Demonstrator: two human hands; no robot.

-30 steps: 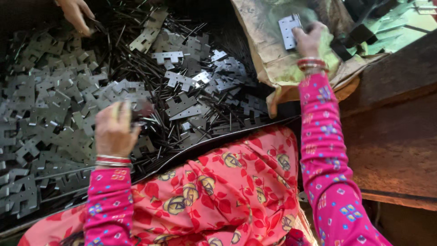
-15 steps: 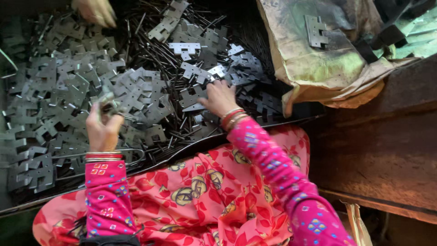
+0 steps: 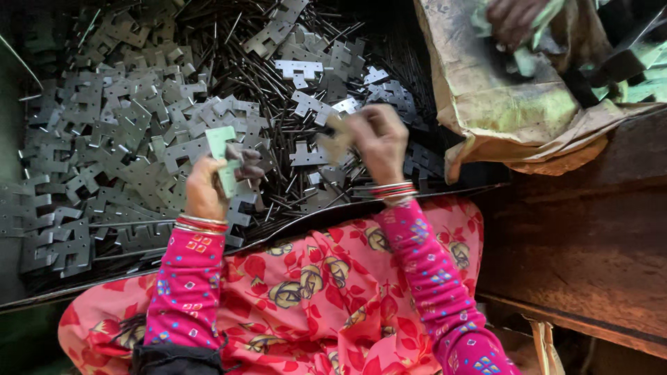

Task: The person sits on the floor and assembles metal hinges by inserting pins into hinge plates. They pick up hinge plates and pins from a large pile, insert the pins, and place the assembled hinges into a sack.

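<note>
Holding a flat metal plate [image 3: 224, 160] pinched in my left hand [image 3: 205, 191], raised over the pile [image 3: 104, 139] of same stamped plates. My right hand [image 3: 379, 142] is closed on something small and pale, blurred, probably another plate or a pin; can't tell which. Both hands are near each other above the tray.

Risks, as I judge: the plates' cut edges and the thin rods [image 3: 278, 83] mixed through the heap could nick bare fingers if I dig in fast. A light pinch could let the plate drop back and get lost among lookalikes. Bangles [image 3: 392, 191] might snag on rod ends.

Room: tray rim [image 3: 313, 219] runs just past my wrists, close to my lap. Paper sack [image 3: 500, 104] sits right, another person's hand [image 3: 511, 21] working in it, so reaching right is crowded. Left and far side over the pile are open.
</note>
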